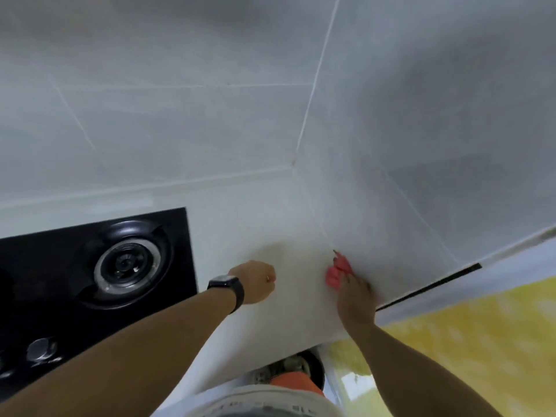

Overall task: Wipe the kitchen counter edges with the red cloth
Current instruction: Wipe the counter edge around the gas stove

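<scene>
The red cloth [336, 273] is bunched where the white counter [255, 224] meets the right tiled wall. My right hand [355, 299] presses on it with its fingers over the cloth, along the wall seam. My left hand [255, 281], with a black watch on the wrist and a ring, rests on the counter as a loose fist, a little left of the cloth, and holds nothing. Most of the cloth is hidden under my right fingers.
A black gas hob [99, 266] with a round burner and knobs fills the counter's left part. Grey tiled walls meet in a corner [293, 168] behind. A yellow surface [466, 335] lies at the lower right, past the counter's front edge.
</scene>
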`<state>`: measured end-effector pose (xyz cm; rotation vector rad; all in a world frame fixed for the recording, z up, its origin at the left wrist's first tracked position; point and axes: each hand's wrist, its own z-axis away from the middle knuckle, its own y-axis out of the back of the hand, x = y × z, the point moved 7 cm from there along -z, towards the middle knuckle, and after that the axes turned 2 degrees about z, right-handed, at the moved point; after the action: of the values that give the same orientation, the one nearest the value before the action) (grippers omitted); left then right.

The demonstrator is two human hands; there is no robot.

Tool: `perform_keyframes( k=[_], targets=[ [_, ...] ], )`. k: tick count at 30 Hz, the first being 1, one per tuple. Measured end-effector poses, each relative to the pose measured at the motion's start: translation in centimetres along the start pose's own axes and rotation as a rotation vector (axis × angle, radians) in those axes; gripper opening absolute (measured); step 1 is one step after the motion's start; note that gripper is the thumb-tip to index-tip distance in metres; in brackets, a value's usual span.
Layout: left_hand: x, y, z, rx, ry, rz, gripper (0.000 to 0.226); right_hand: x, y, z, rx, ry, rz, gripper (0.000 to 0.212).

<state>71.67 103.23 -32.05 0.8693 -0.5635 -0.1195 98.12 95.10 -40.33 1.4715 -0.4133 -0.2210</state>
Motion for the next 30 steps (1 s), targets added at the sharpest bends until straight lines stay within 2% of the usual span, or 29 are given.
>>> perform_keyframes(
  k=[4,9,13,17,20,26,28,30],
  targets=[
    [1.6,1.4,-3.1,-0.03,0.005,-0.12,0.035,-0.5,-2.4,-0.8,0.041,-0.06,-0.109,0.055],
    [1.1,4.2,-7.4,0.016,0.106,-0.064,0.032,-3.0,-1.0,-6.0,0.035,-0.097,-0.208,0.047],
    [0.5,3.9,-8.9,-0.014,0.166,-0.033,0.034,-5.9,0.1,-11.4,-0.078,-0.113,-0.284,0.034],
    [-0.6,4.5,-9.7,-0.038,0.174,-0.123,0.037,-8.4,0.8,-17.0,-0.186,-0.11,-0.356,0.01],
    [-2.1,6.6,-10.7,0.004,0.201,-0.135,0.037,-10.6,0.9,-21.6,-0.225,-0.067,-0.309,0.028],
    [-6.3,9.8,-11.1,0.121,0.299,-0.045,0.036,-15.4,0.0,-31.2,-0.177,-0.041,-0.203,0.024],
    [-8.5,9.1,-10.5,0.112,0.348,-0.029,0.035,-17.5,-0.9,-34.3,-0.191,-0.018,-0.249,0.017],
    [-10.9,8.2,-9.5,0.083,0.403,-0.023,0.035,-19.4,-1.8,-37.7,-0.169,-0.025,-0.34,0.02]
  ],
)
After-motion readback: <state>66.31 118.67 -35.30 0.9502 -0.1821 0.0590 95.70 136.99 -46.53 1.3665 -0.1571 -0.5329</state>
